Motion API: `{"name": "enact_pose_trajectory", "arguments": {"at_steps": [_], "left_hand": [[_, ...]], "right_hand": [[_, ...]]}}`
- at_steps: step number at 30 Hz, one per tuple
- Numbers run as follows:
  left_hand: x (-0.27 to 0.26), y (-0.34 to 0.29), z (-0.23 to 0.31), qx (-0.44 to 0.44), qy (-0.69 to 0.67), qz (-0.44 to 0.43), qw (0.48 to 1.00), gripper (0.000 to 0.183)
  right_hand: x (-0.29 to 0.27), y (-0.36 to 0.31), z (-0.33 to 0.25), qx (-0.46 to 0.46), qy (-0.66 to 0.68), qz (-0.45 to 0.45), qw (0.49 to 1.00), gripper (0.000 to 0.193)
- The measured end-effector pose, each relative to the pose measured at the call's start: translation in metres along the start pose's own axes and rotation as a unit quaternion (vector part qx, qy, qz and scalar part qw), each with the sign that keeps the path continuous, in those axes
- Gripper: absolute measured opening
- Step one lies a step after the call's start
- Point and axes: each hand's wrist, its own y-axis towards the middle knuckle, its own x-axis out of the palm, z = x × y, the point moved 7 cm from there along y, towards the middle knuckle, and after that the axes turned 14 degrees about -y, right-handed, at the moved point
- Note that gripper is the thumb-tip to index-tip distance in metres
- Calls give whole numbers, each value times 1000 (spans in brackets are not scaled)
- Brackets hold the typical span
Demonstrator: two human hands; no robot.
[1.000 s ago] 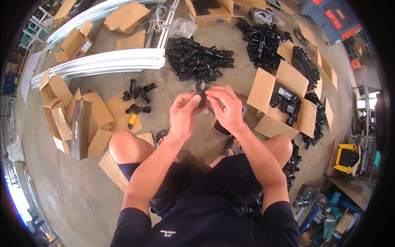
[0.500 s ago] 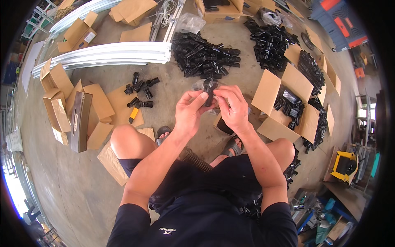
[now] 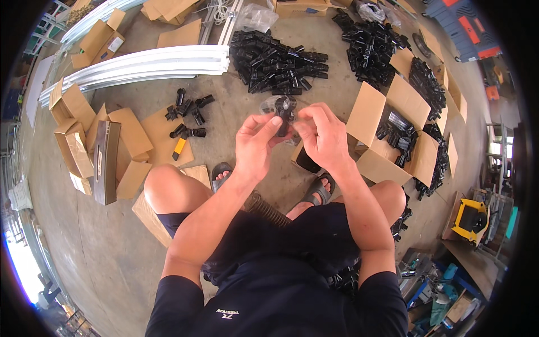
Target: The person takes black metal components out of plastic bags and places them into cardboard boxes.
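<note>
My left hand point(image 3: 254, 145) is closed around a black plastic fitting point(image 3: 285, 106) with a round, ring-like top, the thumb pressed along its side. Just to the right of it, my right hand point(image 3: 327, 139) has its thumb and fingers drawn together. Whatever those fingertips may hold is too small or hidden to make out. A clear plastic bag point(image 3: 269, 105) shows behind the fitting. Beyond my hands lies a large pile of black fittings point(image 3: 269, 62). Several loose black fittings point(image 3: 188, 108) rest on flat cardboard to the left, near a yellow-and-black tool point(image 3: 179, 148).
An open cardboard box point(image 3: 366, 115) with black parts stands at my right, with another heap of black fittings point(image 3: 370, 53) beyond it. White metal rails point(image 3: 140, 66) lie at the far left. Opened cartons point(image 3: 132, 135) and a long brown box point(image 3: 106, 163) stand nearer on the left.
My right hand's fingertips have drawn slightly away from the fitting to the right. The left hand still grips it. The whole view has shifted a little.
</note>
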Motion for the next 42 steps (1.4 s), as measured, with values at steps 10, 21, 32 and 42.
{"name": "enact_pose_trajectory", "arguments": {"at_steps": [10, 21, 32, 42], "left_hand": [[4, -1, -1, -3, 3, -10, 1000, 8], [6, -2, -3, 0, 25, -27, 999, 6], [2, 0, 0, 6, 24, -9, 1000, 6], [5, 1, -1, -2, 25, -26, 999, 6]], "right_hand": [[12, -8, 6, -21, -74, -40, 996, 17], [7, -7, 1, -22, -90, -25, 995, 21], [4, -2, -5, 6, -77, -29, 997, 18], [4, -5, -4, -3, -74, -8, 997, 15]]}}
